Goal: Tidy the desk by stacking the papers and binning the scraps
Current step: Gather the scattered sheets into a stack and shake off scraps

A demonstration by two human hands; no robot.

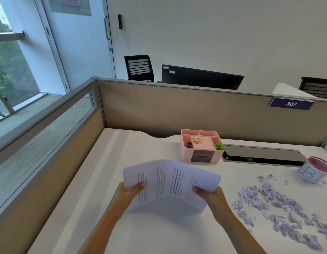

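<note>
A stack of printed papers [168, 182] is held up above the white desk [149, 231], bowed upward along its middle. My left hand [130, 192] grips its left edge, thumb on top. My right hand [212, 196] grips its right edge the same way. Several small paper scraps [279, 206] lie scattered over the right side of the desk. A small white bin [314, 170] with a red rim and handwritten letters stands at the far right, beyond the scraps.
A pink desk organiser [201, 146] holding a tape roll and clips stands behind the papers. A grey cable tray [263, 155] lies to its right. Partition walls [177, 107] close the desk at the back and left.
</note>
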